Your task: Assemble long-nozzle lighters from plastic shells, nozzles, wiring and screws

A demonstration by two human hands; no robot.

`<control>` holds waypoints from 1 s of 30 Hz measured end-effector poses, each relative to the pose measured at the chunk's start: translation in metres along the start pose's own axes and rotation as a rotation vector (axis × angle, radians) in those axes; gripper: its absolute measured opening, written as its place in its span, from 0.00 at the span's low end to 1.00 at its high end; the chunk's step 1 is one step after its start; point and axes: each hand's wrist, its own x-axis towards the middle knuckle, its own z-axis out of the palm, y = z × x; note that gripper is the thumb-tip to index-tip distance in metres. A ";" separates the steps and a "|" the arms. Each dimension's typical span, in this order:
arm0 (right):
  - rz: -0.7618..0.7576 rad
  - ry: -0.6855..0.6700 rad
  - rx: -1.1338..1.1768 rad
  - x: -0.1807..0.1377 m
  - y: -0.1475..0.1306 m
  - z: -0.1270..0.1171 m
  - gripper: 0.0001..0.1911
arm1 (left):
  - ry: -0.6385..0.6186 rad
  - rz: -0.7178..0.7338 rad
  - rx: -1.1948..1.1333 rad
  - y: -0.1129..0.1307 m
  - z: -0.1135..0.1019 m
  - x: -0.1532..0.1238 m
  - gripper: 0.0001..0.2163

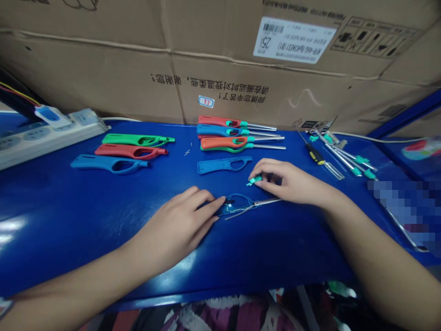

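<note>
My left hand (188, 218) is closed on the back end of an opened blue lighter half (241, 200), which lies on the table with its inner parts showing. A metal tube (267, 201) points right from its front, and a thin grey tube (239, 213) sticks out beside it. Just above that tube, my right hand (282, 179) pinches a small teal plastic part (255, 179) between thumb and fingers. Beyond both hands rests another blue lighter shell half (223, 164). The back of the lighter half is hidden under my left fingers.
Assembled long lighters (241, 145) lie behind. Green, red and blue shells (106, 162) are at left, near a white power strip (51, 135). Tiny pins (187, 152) lie between. At right are a screwdriver (314, 154) and several metal tubes (347, 158). A cardboard box (131, 59) stands behind.
</note>
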 end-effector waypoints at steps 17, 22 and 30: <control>0.022 0.175 -0.290 0.006 0.000 0.017 0.13 | -0.017 0.008 -0.023 0.000 0.001 0.001 0.17; 0.018 0.171 -0.126 0.006 0.003 0.018 0.07 | -0.025 -0.003 -0.033 0.000 0.001 0.001 0.17; 0.191 0.153 -0.400 0.001 -0.006 0.009 0.21 | -0.021 -0.006 -0.046 0.000 0.000 0.002 0.17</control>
